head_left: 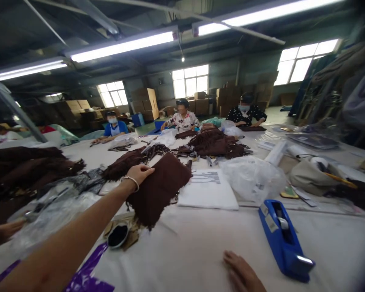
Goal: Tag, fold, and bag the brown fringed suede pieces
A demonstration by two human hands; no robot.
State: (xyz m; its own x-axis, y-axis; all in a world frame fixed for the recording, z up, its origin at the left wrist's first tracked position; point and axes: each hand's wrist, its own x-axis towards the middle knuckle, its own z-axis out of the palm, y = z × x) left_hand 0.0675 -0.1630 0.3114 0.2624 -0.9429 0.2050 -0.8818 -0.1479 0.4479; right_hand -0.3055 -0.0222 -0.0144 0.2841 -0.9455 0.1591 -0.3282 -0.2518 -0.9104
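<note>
My left hand [140,175], a white band around its wrist, pinches the upper left edge of a folded dark brown fringed cloth [162,188]. The cloth's ragged lower edge hangs by a small dish of dark stuff [118,236]. Low in the view my right hand [241,271] is over the white tabletop [188,251], slightly blurred, with fingers stretched out and nothing in them. To its right stands a blue tape dispenser [284,239]. Behind the brown cloth lies a white printed plastic bag [208,192].
Brown fringed cloths are heaped in the middle [215,142] and at the left [27,162]. A crumpled clear bag [252,176] lies beyond the dispenser, purple plastic [91,271] at lower left. Another person's hand [7,231] reaches in at the left edge; several people sit across the table.
</note>
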